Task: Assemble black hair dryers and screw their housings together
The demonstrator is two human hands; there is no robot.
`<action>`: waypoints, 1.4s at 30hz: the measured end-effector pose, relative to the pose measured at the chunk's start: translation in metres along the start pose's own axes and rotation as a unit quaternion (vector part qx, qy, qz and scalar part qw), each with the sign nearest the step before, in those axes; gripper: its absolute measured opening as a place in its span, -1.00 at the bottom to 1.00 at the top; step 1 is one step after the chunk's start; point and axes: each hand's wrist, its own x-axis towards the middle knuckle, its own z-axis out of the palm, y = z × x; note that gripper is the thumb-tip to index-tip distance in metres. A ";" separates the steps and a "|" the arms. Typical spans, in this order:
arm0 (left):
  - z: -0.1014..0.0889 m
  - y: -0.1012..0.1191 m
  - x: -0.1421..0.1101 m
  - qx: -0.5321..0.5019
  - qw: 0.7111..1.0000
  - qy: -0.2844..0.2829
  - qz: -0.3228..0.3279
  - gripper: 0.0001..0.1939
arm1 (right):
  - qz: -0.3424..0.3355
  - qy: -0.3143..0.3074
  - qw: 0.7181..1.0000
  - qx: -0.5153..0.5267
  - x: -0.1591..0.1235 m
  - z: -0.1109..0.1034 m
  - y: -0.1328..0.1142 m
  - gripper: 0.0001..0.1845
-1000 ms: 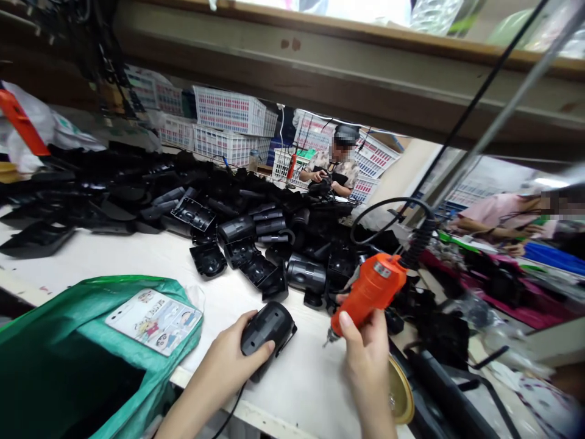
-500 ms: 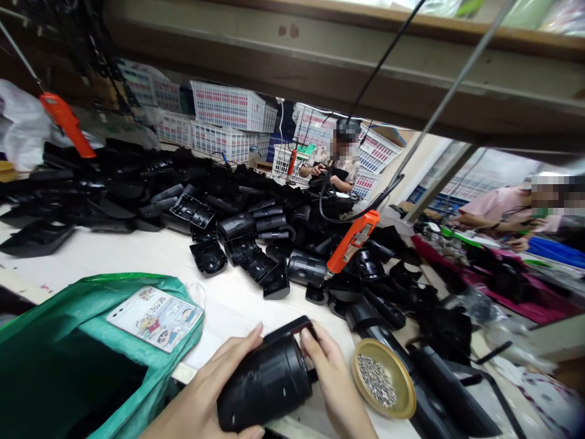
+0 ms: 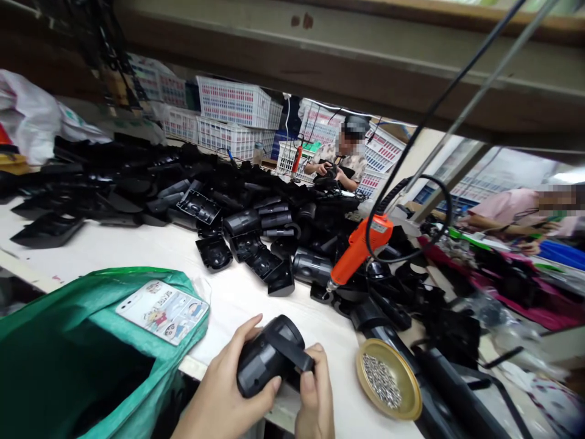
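A black cylindrical plastic housing [image 3: 258,369] with a curved strap-like handle [image 3: 287,347] is held over the table's front edge. My left hand [image 3: 228,384] wraps round the body of the housing, fingers behind and thumb in front. On its other side my right hand [image 3: 315,387] is closed on the end of the handle, thumb and fingers pinching it. To the right is a yellow bowl [image 3: 414,396] of small silver screws [image 3: 382,379]. An orange electric screwdriver [image 3: 363,247] hangs above the parts, tip pointing down left.
Black plastic shells [image 3: 196,207] are heaped across the table behind my hands. A green sack [image 3: 91,299] with a cartoon-covered phone [image 3: 164,311] on it lies at left. Long black parts [image 3: 452,390] lie right of the bowl. Two co-workers sit beyond, near white crates [image 3: 233,103].
The housing has turned in my hands, so its round end and handle now face up toward me. My right hand has shifted its hold on the handle. The screwdriver has swung a little.
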 end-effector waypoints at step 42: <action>0.017 -0.006 0.000 0.128 0.980 0.087 0.128 -0.34 | -0.316 -0.020 0.909 -0.272 0.012 -0.002 0.009 -0.70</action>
